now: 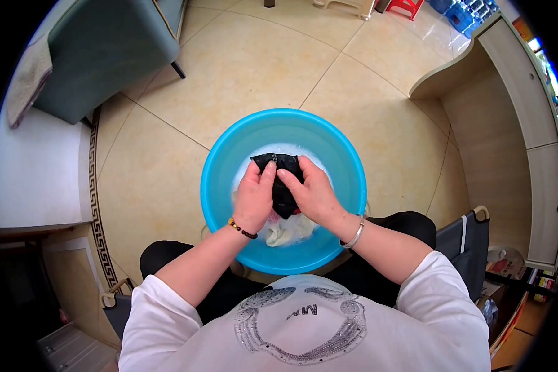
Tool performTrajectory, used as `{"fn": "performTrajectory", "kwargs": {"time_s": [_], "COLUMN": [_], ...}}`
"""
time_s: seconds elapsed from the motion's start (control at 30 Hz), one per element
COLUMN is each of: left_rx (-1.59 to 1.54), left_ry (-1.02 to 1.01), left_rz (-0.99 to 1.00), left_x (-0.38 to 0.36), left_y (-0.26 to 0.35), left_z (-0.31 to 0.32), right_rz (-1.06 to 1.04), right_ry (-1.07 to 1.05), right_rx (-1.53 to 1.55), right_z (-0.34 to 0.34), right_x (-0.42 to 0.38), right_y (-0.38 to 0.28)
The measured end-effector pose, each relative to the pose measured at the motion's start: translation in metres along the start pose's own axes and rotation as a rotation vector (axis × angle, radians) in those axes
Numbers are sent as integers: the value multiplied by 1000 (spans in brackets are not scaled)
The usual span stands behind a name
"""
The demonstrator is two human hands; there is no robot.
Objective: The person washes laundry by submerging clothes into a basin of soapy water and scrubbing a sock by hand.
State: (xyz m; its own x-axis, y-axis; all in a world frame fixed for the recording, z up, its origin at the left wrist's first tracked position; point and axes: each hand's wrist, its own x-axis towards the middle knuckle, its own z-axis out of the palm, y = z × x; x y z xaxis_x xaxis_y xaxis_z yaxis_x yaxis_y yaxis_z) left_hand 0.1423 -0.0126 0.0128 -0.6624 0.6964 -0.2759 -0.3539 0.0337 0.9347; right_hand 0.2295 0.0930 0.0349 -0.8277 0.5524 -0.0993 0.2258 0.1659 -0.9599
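Note:
A wet black cloth [285, 197], possibly a sock or small garment, is gripped between both hands above soapy water. My left hand [255, 195] closes on its left side, thumb on top. On its right side my right hand [313, 191] also holds it, thumb pressed on the front. Below them is a blue plastic basin [208, 186] with white suds [291, 149]. A whitish cloth [281, 234] lies in the water near the basin's front, and a bit of pink or red fabric shows beside the black cloth.
The basin stands on a tiled floor [266, 62] between my knees. A grey-green armchair [115, 56] is at upper left, and a wooden cabinet [496, 124] at right. Stools [346, 6] and blue water bottles [462, 15] stand at the back.

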Motion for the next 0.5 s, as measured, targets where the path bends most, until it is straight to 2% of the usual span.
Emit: {"fn": "performTrajectory", "kwargs": {"time_s": [0.07, 0.2, 0.3, 0.37, 0.43, 0.5], "left_rx": [-103, -14, -74, -272, -339, -405], "left_ry": [22, -29, -28, -70, -95, -122], "left_rz": [48, 137, 90, -42, -83, -125], "left_x": [-3, -2, -4, -5, -3, -1], "left_y": [3, 9, 14, 15, 16, 19], "left_z": [8, 9, 12, 12, 11, 9], "right_rz": [13, 0, 7, 78, 113, 138], "right_ry": [43, 94, 152, 170, 148, 133], "right_rx": [29, 171, 139, 215, 280, 556], "right_z": [-1, 2, -3, -8, -9, -8], "right_x": [1, 7, 15, 19, 20, 23], "right_y": [-3, 6, 13, 9, 11, 13]}}
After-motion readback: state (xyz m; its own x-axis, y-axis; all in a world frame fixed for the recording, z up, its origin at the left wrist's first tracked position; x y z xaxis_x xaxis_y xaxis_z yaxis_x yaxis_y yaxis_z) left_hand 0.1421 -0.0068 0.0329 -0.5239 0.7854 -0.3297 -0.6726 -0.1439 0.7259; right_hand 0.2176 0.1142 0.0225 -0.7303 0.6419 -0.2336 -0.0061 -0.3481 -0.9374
